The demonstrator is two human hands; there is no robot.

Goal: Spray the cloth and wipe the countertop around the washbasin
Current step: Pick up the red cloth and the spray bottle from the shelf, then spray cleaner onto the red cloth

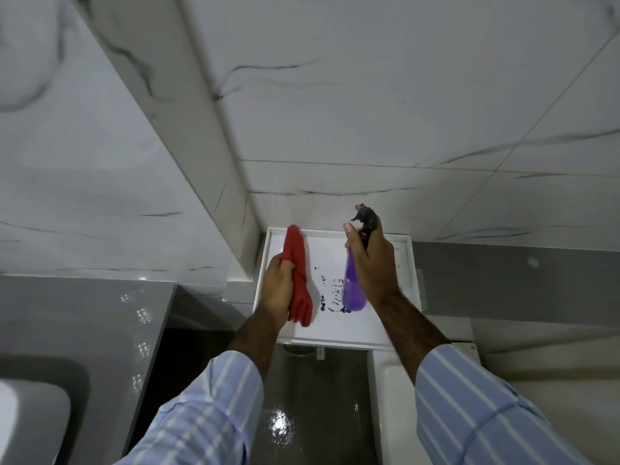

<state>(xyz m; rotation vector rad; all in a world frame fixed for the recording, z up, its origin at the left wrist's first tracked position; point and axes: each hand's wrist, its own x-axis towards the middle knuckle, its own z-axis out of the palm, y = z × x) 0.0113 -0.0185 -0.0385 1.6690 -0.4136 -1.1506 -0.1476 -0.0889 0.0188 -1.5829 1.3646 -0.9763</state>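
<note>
Cloth (pixel 298 273): red, bunched lengthwise, clamped in closed fingers (pixel 285 265) of left hand (pixel 276 290); upper end stands above the fist, lower end hangs below the palm. Held over white shelf (pixel 407 263), not resting flat on it.

Spray bottle (pixel 353 286): purple translucent body, dark trigger head uppermost, gripped by right hand (pixel 372 263); fingers wrapped around neck, index finger extended at trigger level. Bottle tilted, base toward the wearer, just beside cloth, apart from it.

Shelf surface: dark smudged marks between cloth and bottle. Mounted against marble-veined wall tiles (pixel 369 95).

Striped blue sleeves (pixel 486 407) on both forearms.

Grey countertop (pixel 84 330) and washbasin (pixel 30 417): lower left, well apart from both hands.
</note>
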